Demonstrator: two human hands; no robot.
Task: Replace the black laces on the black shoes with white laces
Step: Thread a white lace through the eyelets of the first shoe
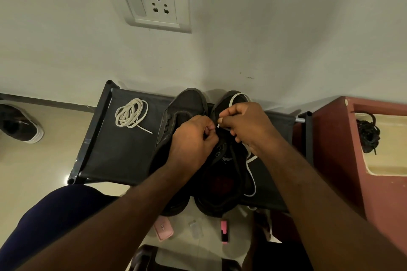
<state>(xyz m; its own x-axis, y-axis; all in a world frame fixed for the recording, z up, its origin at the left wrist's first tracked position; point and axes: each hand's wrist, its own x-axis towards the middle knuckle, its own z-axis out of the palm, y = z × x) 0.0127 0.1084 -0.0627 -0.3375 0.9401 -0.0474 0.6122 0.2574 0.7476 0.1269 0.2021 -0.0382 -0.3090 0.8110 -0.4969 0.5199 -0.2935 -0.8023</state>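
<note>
White wall behind black bench (123, 154). R hand (248, 125) pinches white lace (252, 176) tip at right shoe (222, 182) eyelets; L hand (191, 141) grips its edge. 2nd white lace (131, 113) coiled near far-left corner; left shoe (182, 99) unlaced. Black laces (369, 136) off, aside.

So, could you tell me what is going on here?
A person is lacing a black shoe on a fabric rack. The right hand pinches the tip of a white lace while the left hand holds the shoe's edge. A second white lace lies coiled on the rack beside the other shoe, and the black laces sit on the cabinet.
</note>
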